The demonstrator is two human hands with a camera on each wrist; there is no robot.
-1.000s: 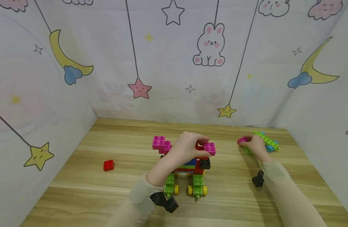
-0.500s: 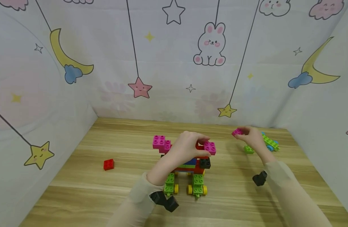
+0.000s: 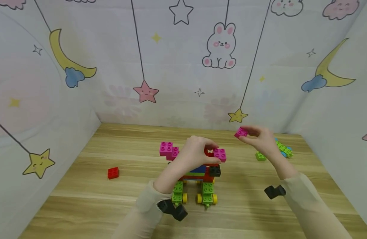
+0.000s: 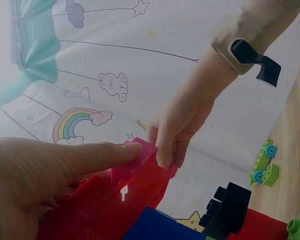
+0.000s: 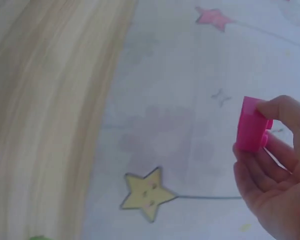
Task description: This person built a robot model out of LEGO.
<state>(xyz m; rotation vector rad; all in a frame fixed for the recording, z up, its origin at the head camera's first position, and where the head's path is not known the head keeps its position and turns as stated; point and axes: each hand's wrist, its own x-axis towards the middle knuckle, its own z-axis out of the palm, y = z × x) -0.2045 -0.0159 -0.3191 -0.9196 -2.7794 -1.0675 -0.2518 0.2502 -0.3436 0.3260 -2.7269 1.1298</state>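
Observation:
A toy brick build [image 3: 198, 171] stands on the table, with red, blue and black bricks above green wheeled legs. Across its top lies my left hand [image 3: 193, 152], thumb and fingers pinching the pink brick [image 3: 220, 155] at its right end. Another pink pair of bricks [image 3: 166, 149] juts out at the build's left end. My right hand [image 3: 262, 141] holds a loose pink brick [image 5: 251, 125] in the air, between thumb and fingertips, right of the build. In the left wrist view, the left thumb presses on the pink brick [image 4: 140, 155] beside red bricks [image 4: 110, 200].
A single red brick [image 3: 113, 173] lies on the table at the left. Far right, a green wheeled base [image 3: 283, 148] with blue wheels lies near a small green brick [image 3: 260, 156]. A printed cloth [image 3: 183, 66] rises behind the table.
My right hand has lifted the loose pink brick from near the green pieces, up and to the left. My left hand has stayed at the build's pink brick.

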